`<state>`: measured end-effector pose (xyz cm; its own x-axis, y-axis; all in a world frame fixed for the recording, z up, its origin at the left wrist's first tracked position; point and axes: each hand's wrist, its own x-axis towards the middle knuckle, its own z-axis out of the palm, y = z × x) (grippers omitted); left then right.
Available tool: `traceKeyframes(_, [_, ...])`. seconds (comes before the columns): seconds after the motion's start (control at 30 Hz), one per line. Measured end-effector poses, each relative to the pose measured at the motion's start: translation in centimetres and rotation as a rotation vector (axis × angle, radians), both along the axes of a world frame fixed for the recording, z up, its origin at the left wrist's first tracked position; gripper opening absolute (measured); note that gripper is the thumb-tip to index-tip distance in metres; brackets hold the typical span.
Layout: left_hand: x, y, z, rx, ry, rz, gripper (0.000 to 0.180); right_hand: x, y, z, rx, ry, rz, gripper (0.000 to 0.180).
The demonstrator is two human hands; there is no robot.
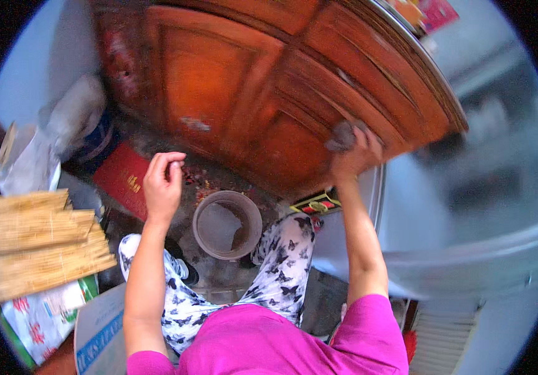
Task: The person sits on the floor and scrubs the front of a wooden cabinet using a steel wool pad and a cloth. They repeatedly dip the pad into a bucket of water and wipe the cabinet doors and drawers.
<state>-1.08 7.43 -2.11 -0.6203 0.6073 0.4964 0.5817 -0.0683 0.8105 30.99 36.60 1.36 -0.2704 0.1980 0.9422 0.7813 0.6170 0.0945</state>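
Observation:
My right hand (356,155) presses a dark grey, wadded rag (342,136) against the front of a reddish-brown wooden cabinet (203,72), near its right end. The cabinet has framed panels, with pale worn patches on some of them. My left hand (164,184) is in the air in front of the cabinet's lower edge. Its fingers are loosely bent, thumb apart, and it holds nothing. Between my knees stands a round, pale plastic bucket (226,255) with cloudy water in it.
Small debris (205,180) litters the floor by the cabinet. At left are a red box (124,180), rolled-out bamboo slats (28,240), plastic bags (28,162) and a printed package (47,315). A black, yellow and red box (316,204) lies near my right knee, beside a large white surface (416,212).

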Motion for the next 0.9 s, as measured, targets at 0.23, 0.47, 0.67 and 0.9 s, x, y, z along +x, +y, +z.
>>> traceKeyframes(0.23, [0.6, 2.6, -1.5, -0.082, 0.078, -0.064, 0.012, -18.5, -2.0, 0.6, 0.089, -0.371, 0.546, 0.036])
traceKeyframes(0.47, [1.3, 3.0, -2.5, -0.135, -0.027, -0.09, 0.012, -16.2, -1.8, -0.8, -0.121, -0.488, 0.29, 0.04])
traceKeyframes(0.67, [2.0, 2.2, -1.3, -0.164, -0.007, -0.131, 0.01, 0.2, -2.6, -0.1, -0.262, -0.478, 0.061, 0.054])
traceKeyframes(0.9, [2.6, 3.0, -0.4, -0.105, -0.041, -0.152, 0.011, -2.7, -2.2, -1.7, -0.274, -0.4, -0.015, 0.054])
